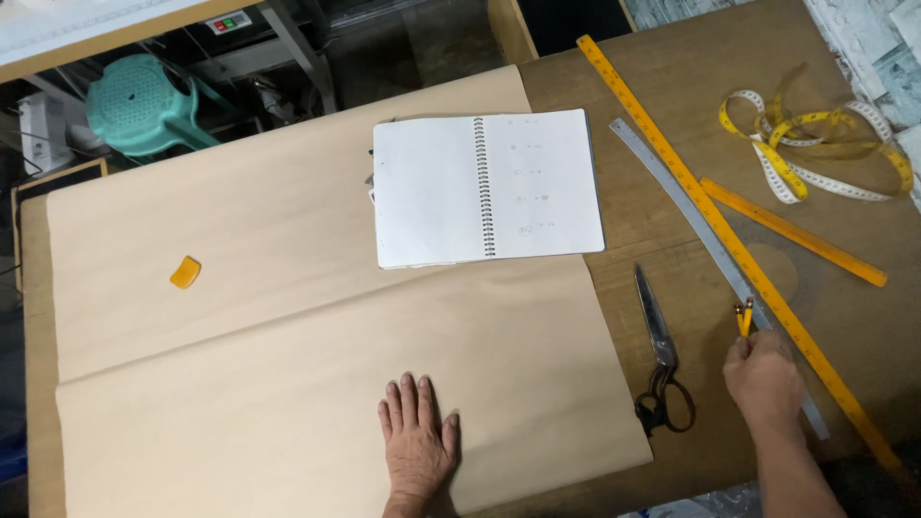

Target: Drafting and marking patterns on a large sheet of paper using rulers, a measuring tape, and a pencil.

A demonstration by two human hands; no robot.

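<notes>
Under my right fingertips, an orange pencil pinched beside the grey curved ruler

Right hand [765, 376] is clenched lightly on the pencil [744, 317], its tip poking up past my fingers and lying just against the thin, dull-metal curved ruler [705, 245]; I judge a low pinch near the point best, so it lifts clear without nudging that ruler. Just beyond runs a long, flat orange straightedge [729, 240], and a shorter orange ruler [794, 233] past it. Toward my other hand lie steel scissors [660, 355] with black loops. Left hand [418, 441] is released, spread flat on the smooth, creased tan pattern paper [288, 317], pinning it. Farther off sit a white spiral notebook [487, 187], an orange chalk wedge [185, 272] and a limp, coiled yellow tape measure [815, 149] on the brown table [854, 317]
</notes>
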